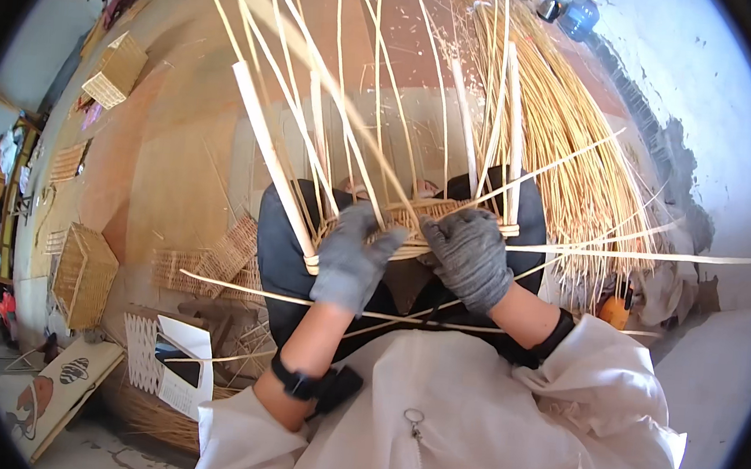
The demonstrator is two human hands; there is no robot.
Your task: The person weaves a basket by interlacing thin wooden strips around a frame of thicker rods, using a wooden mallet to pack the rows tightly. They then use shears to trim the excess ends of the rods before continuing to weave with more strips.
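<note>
A partly woven wicker basket rests across my lap, with thin upright stakes and thicker pale corner rods standing up from it. My left hand, in a grey glove, curls over the near woven edge, its thumb toward the middle. Beside it, my right hand, gloved too, is closed at the same edge on a wicker strand that slants up to the left, blurred along its upper length. Its fingertips are partly hidden. Long loose strands stick out sideways past both hands.
A large bundle of wicker rods lies at the right by the wall. Finished-looking baskets and flat woven panels lie at the left. Near my left arm are a printed white sheet and a painted board. Wood scraps litter the floor ahead.
</note>
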